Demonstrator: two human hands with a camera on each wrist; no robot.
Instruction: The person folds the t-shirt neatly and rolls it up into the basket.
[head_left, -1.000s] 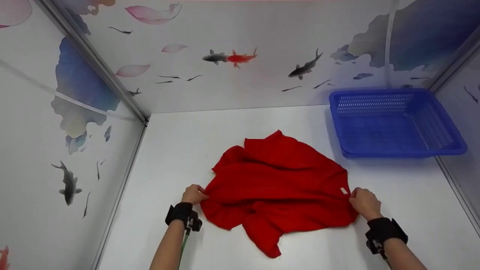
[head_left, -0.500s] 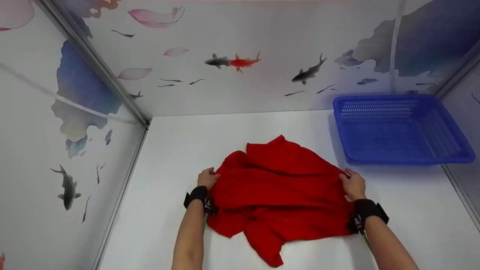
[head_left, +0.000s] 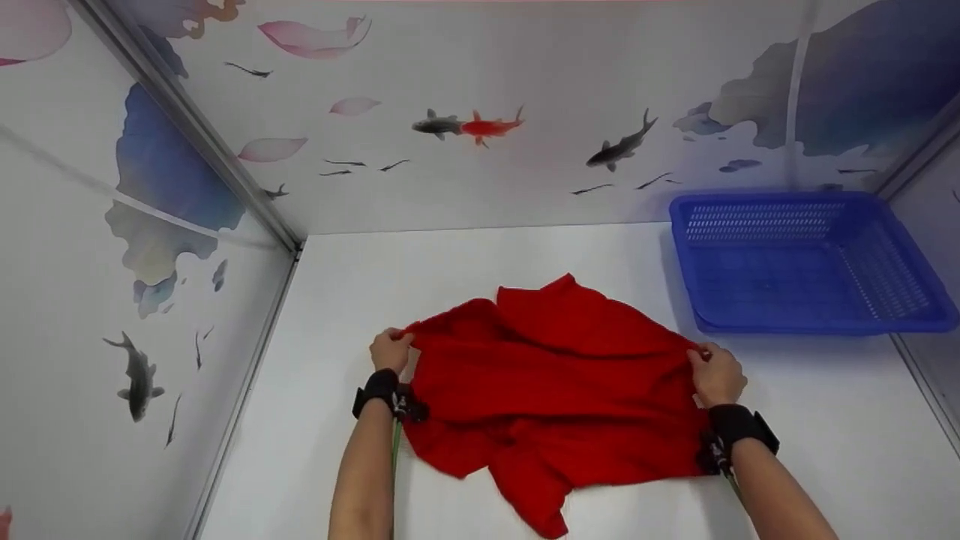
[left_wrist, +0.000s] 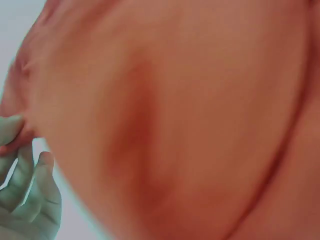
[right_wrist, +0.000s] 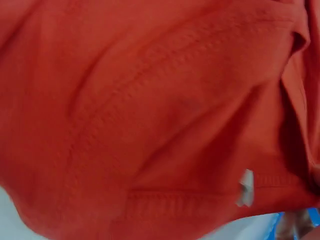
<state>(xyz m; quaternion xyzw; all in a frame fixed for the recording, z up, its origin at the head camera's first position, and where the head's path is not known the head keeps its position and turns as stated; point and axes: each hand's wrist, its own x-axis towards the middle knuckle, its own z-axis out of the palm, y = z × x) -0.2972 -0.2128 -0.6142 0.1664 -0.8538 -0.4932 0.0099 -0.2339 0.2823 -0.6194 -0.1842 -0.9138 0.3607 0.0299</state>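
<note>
A crumpled red shirt [head_left: 555, 382] lies spread on the white table, a short sleeve jutting toward the front. My left hand [head_left: 390, 350] pinches a corner at its upper left, pulling the cloth out to a point. In the left wrist view, thumb and finger grip the fabric while the other fingers of the left hand [left_wrist: 35, 205] curve below it. At the upper right edge, my right hand [head_left: 718, 375] pinches the shirt between thumb and fingers. A small white label [right_wrist: 246, 188] shows near the hem in the right wrist view, where the right hand is mostly hidden.
A blue plastic basket [head_left: 769, 326] with perforated walls stands at the back right, close beyond my right hand. White panels with painted fish enclose the table [head_left: 330, 285] at the back and sides. Black camera straps [head_left: 377, 390] circle both wrists.
Both hands have moved from the shirt's lower side edges up toward its upper corners. In the last half second the left hand has drawn its corner outward to the left. The view has shifted slightly.
</note>
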